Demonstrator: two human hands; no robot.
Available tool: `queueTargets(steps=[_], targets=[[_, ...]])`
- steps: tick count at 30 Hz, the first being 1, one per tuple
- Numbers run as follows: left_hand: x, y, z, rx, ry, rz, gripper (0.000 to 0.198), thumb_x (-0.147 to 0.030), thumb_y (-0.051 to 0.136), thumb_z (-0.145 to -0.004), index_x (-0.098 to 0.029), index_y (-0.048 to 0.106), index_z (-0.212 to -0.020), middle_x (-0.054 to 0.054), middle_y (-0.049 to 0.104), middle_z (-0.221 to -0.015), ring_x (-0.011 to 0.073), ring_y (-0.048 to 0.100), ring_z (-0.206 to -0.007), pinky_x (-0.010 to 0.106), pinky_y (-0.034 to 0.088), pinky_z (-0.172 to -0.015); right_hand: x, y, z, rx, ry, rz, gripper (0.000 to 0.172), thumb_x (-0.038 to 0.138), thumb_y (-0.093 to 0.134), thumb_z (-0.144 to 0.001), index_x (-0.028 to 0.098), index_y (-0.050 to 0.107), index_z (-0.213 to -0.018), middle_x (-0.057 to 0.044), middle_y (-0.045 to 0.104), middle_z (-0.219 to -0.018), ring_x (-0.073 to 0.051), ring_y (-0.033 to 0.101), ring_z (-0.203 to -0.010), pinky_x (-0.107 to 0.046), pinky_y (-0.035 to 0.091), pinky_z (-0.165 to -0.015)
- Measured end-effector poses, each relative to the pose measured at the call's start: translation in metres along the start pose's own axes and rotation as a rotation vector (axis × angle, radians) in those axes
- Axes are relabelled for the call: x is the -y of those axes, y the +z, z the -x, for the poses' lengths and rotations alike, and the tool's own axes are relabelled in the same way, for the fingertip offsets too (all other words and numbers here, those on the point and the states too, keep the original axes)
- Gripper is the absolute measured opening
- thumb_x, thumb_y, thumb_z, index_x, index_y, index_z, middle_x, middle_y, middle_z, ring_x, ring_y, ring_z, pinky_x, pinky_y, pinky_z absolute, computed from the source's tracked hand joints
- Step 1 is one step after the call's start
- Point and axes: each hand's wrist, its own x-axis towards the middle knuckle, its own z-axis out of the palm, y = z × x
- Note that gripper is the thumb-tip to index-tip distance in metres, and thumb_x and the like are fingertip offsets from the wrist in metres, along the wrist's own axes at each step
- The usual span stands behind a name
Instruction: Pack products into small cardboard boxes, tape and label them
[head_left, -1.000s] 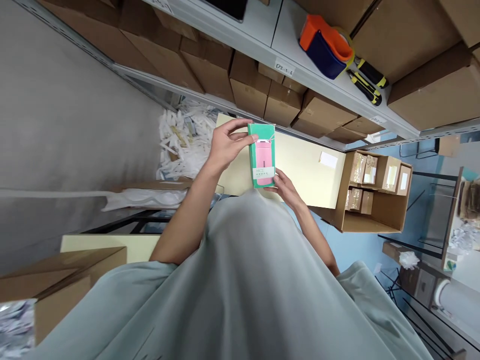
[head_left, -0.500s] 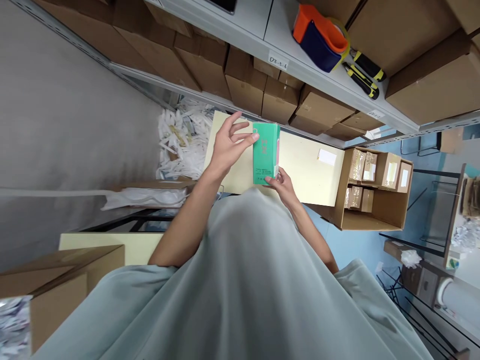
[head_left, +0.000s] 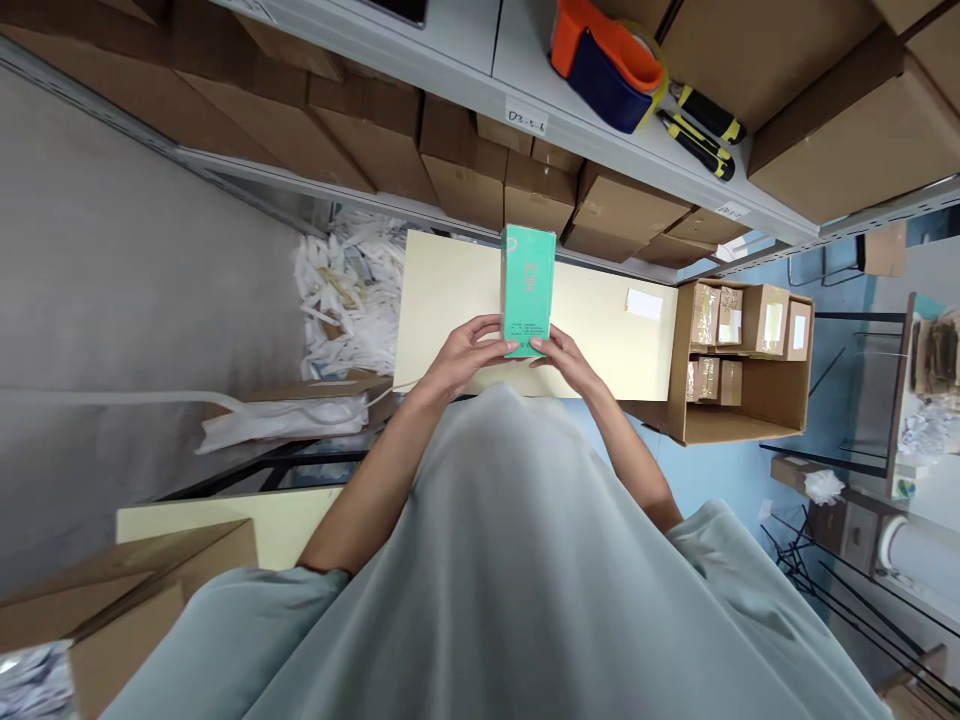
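A green box (head_left: 529,285) with small printed text is held up over the cream tabletop (head_left: 442,290), its printed face toward me. My left hand (head_left: 469,352) grips its lower left corner, the thumb on the front near the bottom edge. At the lower right corner my right hand (head_left: 567,358) holds it the same way, thumb on the front and fingers behind. Parts of the fingers are hidden behind the box. A white label (head_left: 643,304) lies on the tabletop to the right.
An open carton (head_left: 750,428) with several small boxes stands at the table's right end. Shredded paper (head_left: 352,285) is piled at the left. Above, a shelf (head_left: 465,55) holds a tape dispenser (head_left: 611,65) and cutters (head_left: 705,130). A larger carton (head_left: 135,590) sits lower left.
My left hand has come down from the box's upper left side and closed on its lower left corner. The box now faces me more squarely. The whole view has shifted slightly.
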Motion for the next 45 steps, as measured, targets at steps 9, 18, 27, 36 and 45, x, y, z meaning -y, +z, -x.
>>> queueTargets(steps=[9,18,27,36,45], targets=[[0.031,-0.014,0.0,-0.348,0.155,-0.272,0.08,-0.035,0.107,-0.058,-0.023,0.07,-0.128,0.011,0.077,-0.137,0.0287,0.079,-0.116,0.038,0.07,-0.091,0.052,-0.014,-0.056,-0.194,-0.332,0.355,0.106,0.091,0.079,-0.092,0.037,0.048,-0.178,-0.013,0.052,-0.183,-0.036,0.058,-0.163,-0.053,0.064,-0.124],[0.034,-0.007,0.022,-0.258,0.159,-0.128,0.065,-0.052,0.104,-0.072,-0.025,0.071,-0.121,0.012,0.077,-0.137,0.0327,0.074,-0.133,0.033,0.07,-0.082,0.056,0.0,-0.073,-0.23,-0.366,0.275,0.071,0.083,0.078,-0.094,0.028,0.073,-0.138,-0.01,0.076,-0.15,-0.031,0.071,-0.143,-0.042,0.068,-0.113],[0.037,-0.059,0.021,0.146,-0.328,0.366,0.054,-0.064,0.083,-0.1,-0.02,0.08,-0.132,0.019,0.084,-0.138,0.0333,0.084,-0.12,0.047,0.075,-0.092,0.058,-0.008,-0.043,-0.066,-0.276,-0.013,0.069,0.076,0.091,-0.086,0.031,0.073,-0.135,-0.006,0.077,-0.141,-0.029,0.074,-0.132,-0.038,0.071,-0.097],[0.047,-0.045,0.023,0.282,-0.222,0.372,0.069,-0.043,0.099,-0.078,-0.02,0.079,-0.14,0.018,0.086,-0.137,0.0445,0.082,-0.132,0.053,0.075,-0.101,0.041,0.007,-0.05,-0.035,-0.27,-0.253,0.075,0.081,0.079,-0.095,0.03,0.067,-0.149,-0.007,0.075,-0.144,-0.031,0.075,-0.138,-0.047,0.07,-0.109],[0.022,-0.04,0.013,-0.016,-0.063,0.052,0.066,-0.043,0.11,-0.064,-0.024,0.074,-0.116,0.011,0.086,-0.13,0.0303,0.084,-0.114,0.033,0.07,-0.082,0.062,-0.011,-0.036,-0.105,-0.263,-0.005,0.071,0.076,0.089,-0.091,0.036,0.07,-0.147,-0.008,0.074,-0.156,-0.029,0.071,-0.144,-0.05,0.067,-0.119]])
